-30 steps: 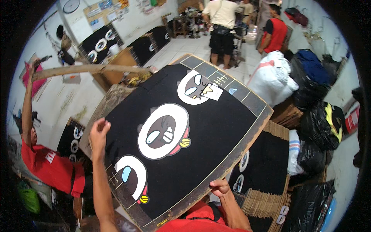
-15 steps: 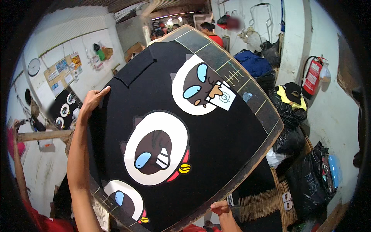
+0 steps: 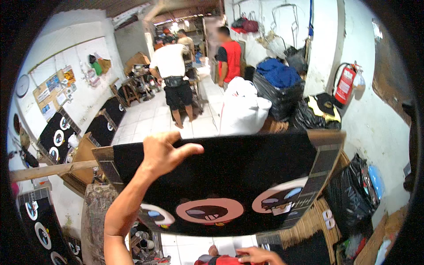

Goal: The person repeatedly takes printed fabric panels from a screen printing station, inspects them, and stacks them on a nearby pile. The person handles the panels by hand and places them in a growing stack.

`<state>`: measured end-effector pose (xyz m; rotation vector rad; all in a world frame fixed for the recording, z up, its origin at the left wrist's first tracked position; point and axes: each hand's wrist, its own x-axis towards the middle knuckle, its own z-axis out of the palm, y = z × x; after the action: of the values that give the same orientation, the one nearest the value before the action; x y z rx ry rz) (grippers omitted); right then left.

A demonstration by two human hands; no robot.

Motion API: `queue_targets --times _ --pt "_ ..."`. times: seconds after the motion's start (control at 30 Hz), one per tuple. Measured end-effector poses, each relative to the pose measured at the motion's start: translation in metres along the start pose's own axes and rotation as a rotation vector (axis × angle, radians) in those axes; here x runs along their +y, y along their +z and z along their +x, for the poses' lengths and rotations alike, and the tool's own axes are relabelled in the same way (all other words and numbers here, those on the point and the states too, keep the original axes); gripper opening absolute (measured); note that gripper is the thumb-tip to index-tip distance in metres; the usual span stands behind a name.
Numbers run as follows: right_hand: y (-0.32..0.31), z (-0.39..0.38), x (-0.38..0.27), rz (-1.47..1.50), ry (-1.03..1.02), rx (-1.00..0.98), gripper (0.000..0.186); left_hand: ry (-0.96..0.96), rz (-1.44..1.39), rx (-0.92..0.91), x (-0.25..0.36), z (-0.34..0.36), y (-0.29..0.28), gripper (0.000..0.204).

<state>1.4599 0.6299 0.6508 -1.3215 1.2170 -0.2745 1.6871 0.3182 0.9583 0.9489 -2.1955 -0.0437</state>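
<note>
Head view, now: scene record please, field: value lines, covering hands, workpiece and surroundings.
left hand: at the top edge of a wide wooden board wrapped in black fabric, thumb across its front
right hand: low in view, apart from the board; grip unclear
print: three round cartoon faces in a row, low on the board
beyond board: bulging white sack
lower left: another black panel with round prints
right wall: red cylindrical fire extinguisher
background: person in a pale shirt and black shorts, standing
</note>
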Motion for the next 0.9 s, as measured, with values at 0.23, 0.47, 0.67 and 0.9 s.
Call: queue_targets --times 0.23,0.47,0.67,0.9 --pt "-0.07 -0.023 -0.21 -0.73 -0.507 1.12 0.042 0.578 -0.084 -0.013 -0.014 -0.069 0.094 0.056" --pt "-0.086 0.087 -0.193 -0.6 -0.018 0.45 0.024 0.723 -0.263 -0.122 -0.055 -0.114 0.164 0.05" --pt "-0.066 0.157 -0.111 -0.548 -0.025 0.583 0.027 0.464 -0.229 -0.357 -0.084 -0.148 0.194 0.059" --pt "-0.057 0.2 -0.021 -0.565 0.248 0.614 0.023 -0.172 -0.377 -0.464 -0.13 -0.292 0.234 0.07"
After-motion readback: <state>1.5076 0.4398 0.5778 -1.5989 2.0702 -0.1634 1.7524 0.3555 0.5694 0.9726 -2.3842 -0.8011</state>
